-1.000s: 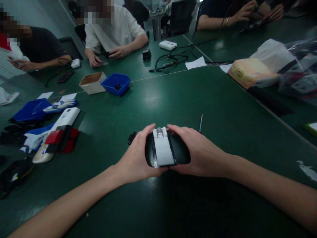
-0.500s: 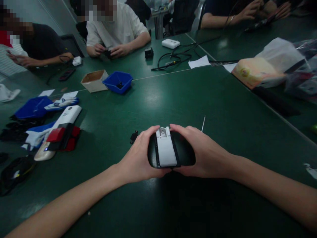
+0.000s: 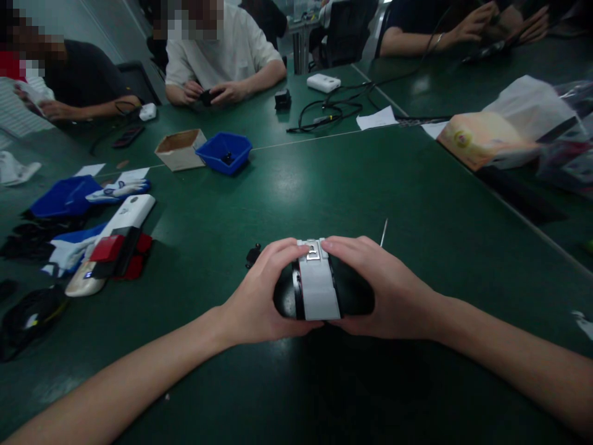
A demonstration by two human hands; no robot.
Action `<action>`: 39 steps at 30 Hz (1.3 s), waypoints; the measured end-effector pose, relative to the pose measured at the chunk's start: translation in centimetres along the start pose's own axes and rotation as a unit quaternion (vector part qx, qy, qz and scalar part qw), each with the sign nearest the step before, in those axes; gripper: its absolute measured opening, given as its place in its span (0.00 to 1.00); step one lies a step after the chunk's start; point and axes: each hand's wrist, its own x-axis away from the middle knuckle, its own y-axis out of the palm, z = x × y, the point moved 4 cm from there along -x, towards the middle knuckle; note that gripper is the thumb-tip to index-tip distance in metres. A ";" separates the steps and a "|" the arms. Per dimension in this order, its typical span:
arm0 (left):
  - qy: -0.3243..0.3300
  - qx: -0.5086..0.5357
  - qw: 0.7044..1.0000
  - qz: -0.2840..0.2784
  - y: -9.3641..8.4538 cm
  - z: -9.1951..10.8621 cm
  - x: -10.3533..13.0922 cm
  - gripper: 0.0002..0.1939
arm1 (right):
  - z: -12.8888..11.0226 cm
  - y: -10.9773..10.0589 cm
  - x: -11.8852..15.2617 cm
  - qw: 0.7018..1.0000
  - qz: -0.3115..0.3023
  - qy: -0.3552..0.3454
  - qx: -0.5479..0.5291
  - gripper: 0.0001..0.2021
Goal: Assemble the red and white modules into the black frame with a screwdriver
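A white block-like piece with black side edges (image 3: 319, 290) is gripped between both hands, above the table near its front. A square metal clip (image 3: 314, 250) sits at its far end. My left hand (image 3: 254, 290) is closed around the left side, thumb at the near end and fingertips beside the clip. My right hand (image 3: 398, 290) holds the right side in the same way, with fingertips at the far end. Just beyond my left hand lies a small black part (image 3: 252, 255). A thin metal rod (image 3: 384, 233) shows behind my right hand, its lower end hidden.
Ahead-left stand a cardboard box (image 3: 172, 162) and a blue bin (image 3: 213, 162) holding small black parts. Gloves (image 3: 121, 191), a long white device (image 3: 135, 213) and red-and-black pieces lie left. Cables (image 3: 324, 118) and a packet (image 3: 482, 139) lie farther off. Several people sit opposite.
The white piece has tilted slightly and shifted a little right and nearer within my hands. My left fingertips have moved onto the clip's edge. The whole view has shifted slightly.
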 end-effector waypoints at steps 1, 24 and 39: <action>-0.005 0.001 1.000 -0.006 0.1 -0.1 0.0 0.55 | -0.1 0.0 0.0 1.000 -0.002 -0.003 0.007 0.45; -0.100 -0.017 0.986 -0.133 1.0 -0.1 -0.7 0.58 | -1.5 0.4 0.7 0.989 0.061 -0.097 -0.091 0.49; 0.002 0.028 0.999 -0.026 0.1 0.2 0.0 0.58 | -1.8 0.4 1.0 0.990 0.007 -0.006 -0.141 0.63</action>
